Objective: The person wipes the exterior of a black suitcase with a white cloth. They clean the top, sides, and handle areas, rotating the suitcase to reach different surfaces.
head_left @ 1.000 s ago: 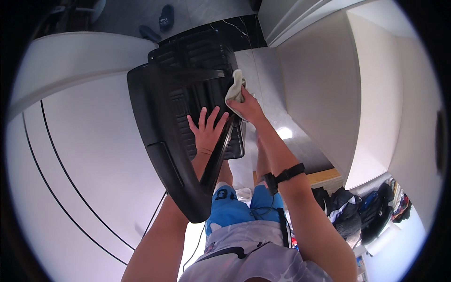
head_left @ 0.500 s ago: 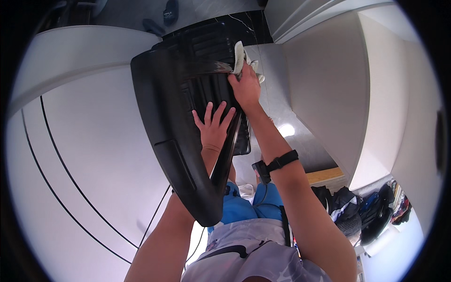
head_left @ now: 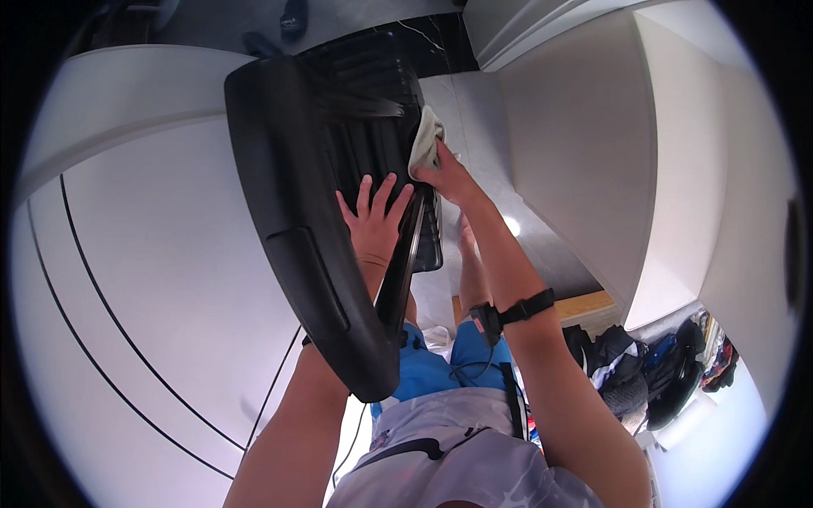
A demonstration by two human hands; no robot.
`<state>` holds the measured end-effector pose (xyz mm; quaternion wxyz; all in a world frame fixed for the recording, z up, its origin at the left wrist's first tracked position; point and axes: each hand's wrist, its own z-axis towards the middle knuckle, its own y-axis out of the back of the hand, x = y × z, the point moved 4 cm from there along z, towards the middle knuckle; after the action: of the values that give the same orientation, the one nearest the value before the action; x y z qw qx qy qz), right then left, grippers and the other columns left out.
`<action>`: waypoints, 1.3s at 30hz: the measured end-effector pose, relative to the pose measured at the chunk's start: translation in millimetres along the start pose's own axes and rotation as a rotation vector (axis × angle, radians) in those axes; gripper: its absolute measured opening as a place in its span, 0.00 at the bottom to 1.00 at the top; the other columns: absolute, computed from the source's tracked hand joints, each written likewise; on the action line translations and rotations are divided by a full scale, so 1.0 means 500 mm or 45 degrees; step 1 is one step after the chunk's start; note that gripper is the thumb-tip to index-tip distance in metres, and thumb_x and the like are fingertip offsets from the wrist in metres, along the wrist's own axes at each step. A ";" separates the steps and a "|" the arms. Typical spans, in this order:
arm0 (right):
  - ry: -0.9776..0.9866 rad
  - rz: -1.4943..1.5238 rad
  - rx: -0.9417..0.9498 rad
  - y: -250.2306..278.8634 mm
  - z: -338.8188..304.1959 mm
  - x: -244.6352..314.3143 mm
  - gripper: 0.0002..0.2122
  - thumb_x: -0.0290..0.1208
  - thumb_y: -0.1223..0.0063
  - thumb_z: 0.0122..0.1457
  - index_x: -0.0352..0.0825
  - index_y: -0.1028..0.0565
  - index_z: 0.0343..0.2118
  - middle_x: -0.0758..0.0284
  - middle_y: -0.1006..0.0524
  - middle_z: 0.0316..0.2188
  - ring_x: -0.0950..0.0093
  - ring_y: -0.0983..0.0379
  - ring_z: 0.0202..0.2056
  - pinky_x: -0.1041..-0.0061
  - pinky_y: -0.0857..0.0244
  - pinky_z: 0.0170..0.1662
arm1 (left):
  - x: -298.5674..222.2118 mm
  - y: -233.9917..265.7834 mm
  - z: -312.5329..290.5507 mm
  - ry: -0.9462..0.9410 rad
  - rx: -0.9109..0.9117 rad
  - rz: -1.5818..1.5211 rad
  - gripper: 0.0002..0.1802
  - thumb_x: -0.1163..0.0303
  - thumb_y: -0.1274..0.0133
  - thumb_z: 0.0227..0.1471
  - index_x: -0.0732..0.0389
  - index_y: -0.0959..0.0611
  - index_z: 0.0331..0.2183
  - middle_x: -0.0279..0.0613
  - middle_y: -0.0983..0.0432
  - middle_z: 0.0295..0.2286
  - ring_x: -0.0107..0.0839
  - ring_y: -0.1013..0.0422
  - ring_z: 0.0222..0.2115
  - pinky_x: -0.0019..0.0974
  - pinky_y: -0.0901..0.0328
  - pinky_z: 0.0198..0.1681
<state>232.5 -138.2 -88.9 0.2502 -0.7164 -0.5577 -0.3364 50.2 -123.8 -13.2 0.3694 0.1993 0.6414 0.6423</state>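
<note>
A black chair [head_left: 360, 140] with ribbed padding stands in front of me, its thick loop-shaped armrest [head_left: 284, 182] close at the left. Through the loop reaches my left hand [head_left: 375, 222], fingers spread flat against the padding; part of that forearm is hidden behind the armrest. My right hand [head_left: 449, 176] grips a crumpled off-white cloth [head_left: 426, 144], pressed at the chair's right side beside the thin glossy bar of the loop. The fingertips under the cloth are hidden.
At the left is a large white panel [head_left: 152, 254] with dark lines. Pale cabinet sides [head_left: 584, 161] rise at the right, with a heap of dark clothes [head_left: 627, 372] below them. Dark slippers [head_left: 294, 21] lie on the far floor. A black strapped device [head_left: 487, 323] sits on my right forearm.
My right hand has drawn the cloth nearer to me along the chair's right side. My left hand stays spread on the padding. The chair sits slightly further left and up in view.
</note>
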 end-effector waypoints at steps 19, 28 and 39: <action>-0.007 0.190 0.101 0.020 -0.031 -0.005 0.46 0.44 0.31 0.49 0.29 0.41 0.67 0.57 0.29 0.59 0.65 0.34 0.61 0.69 0.43 0.65 | 0.006 -0.008 -0.007 0.011 0.027 0.009 0.27 0.44 0.54 0.57 0.40 0.17 0.53 0.33 0.36 0.63 0.46 0.53 0.70 0.75 0.69 0.68; -0.394 0.660 0.041 -0.021 -0.174 -0.142 0.34 0.51 0.42 0.62 0.48 0.38 0.69 0.74 0.38 0.65 0.73 0.44 0.62 0.56 0.48 0.62 | 0.005 -0.010 -0.005 0.013 0.001 0.003 0.26 0.43 0.56 0.58 0.39 0.17 0.53 0.33 0.35 0.63 0.45 0.52 0.70 0.73 0.69 0.68; -0.174 0.473 0.011 -0.018 -0.088 -0.092 0.33 0.43 0.42 0.59 0.35 0.36 0.66 0.66 0.27 0.56 0.72 0.34 0.56 0.73 0.43 0.60 | 0.002 0.003 -0.003 0.023 0.031 -0.010 0.28 0.44 0.57 0.58 0.40 0.19 0.55 0.34 0.37 0.64 0.47 0.54 0.70 0.73 0.70 0.68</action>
<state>208.1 -197.2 -95.6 0.2726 -0.8270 -0.4330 -0.2328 48.2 -123.7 -12.1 0.3637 0.1953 0.6534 0.6346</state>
